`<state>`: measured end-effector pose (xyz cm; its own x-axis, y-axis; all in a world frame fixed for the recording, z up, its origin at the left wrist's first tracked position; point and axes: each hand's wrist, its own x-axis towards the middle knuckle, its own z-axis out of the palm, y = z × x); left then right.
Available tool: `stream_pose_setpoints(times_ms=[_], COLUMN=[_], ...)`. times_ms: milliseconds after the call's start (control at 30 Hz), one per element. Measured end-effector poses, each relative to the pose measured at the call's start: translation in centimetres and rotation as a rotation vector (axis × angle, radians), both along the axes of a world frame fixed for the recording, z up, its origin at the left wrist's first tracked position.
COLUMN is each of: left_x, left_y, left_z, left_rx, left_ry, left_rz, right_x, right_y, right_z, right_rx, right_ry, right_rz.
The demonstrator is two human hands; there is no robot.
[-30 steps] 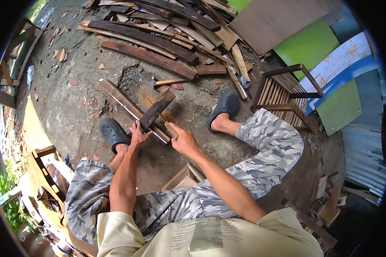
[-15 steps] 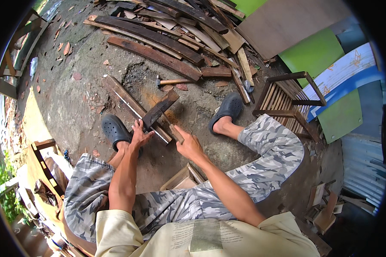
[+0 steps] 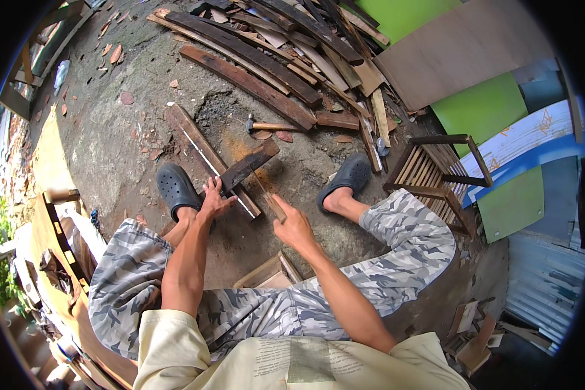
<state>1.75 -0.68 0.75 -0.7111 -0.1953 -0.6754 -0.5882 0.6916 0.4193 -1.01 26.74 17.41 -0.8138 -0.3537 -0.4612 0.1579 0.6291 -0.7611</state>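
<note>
My left hand rests with its fingers spread on the near end of a short dark wood piece, which lies slantwise across a longer plank with a white stripe along it. My right hand is closed round the wooden handle of a handsaw. The saw's thin blade shows edge-on and meets the right side of the short piece. Orange-brown sawdust lies on the ground about that piece.
A hammer lies beyond the wood, before a heap of planks. My clogs stand on both sides. A slatted wooden frame stands at the right, near green panels. A small wooden box sits between my legs.
My right hand has drawn the saw back a little toward me, so more blade shows. My left hand stays on the wood. The whole view has shifted slightly.
</note>
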Motion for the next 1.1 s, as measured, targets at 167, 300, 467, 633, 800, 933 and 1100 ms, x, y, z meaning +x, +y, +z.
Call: stream_pose_setpoints(times_ms=[167,300,467,633,800,933,1100], left_x=[0.7,0.4,1.0,0.3,0.2,-0.1,0.9], left_y=[-0.4,0.4,-0.2,0.3,0.4,0.1,-0.1], left_z=[-1.0,-0.3,-0.2,0.0,0.0,-0.6,-0.3], left_rx=[-0.011,-0.011,-0.024,-0.014,-0.036,-0.021,-0.022], left_ry=[-0.038,-0.01,0.0,-0.012,0.008,0.03,-0.007], left_rz=[0.045,0.039,0.03,0.039,0.047,0.014,0.042], right_x=[1.6,-0.9,1.4,3.9,-1.6,-1.1,4.9], right_y=[3.5,-0.8,-0.6,4.2,-1.0,-0.8,5.3], right_z=[8.2,1.9,-2.6,4.8,2.7,-2.0,4.9], right_rx=[0.041,0.114,-0.045,-0.058,0.057,-0.006,-0.055], right_ry=[-0.166,0.02,0.08,0.043,0.032,0.087,0.083], right_rz=[0.062,0.061,0.012,0.003,0.075,0.03,0.043])
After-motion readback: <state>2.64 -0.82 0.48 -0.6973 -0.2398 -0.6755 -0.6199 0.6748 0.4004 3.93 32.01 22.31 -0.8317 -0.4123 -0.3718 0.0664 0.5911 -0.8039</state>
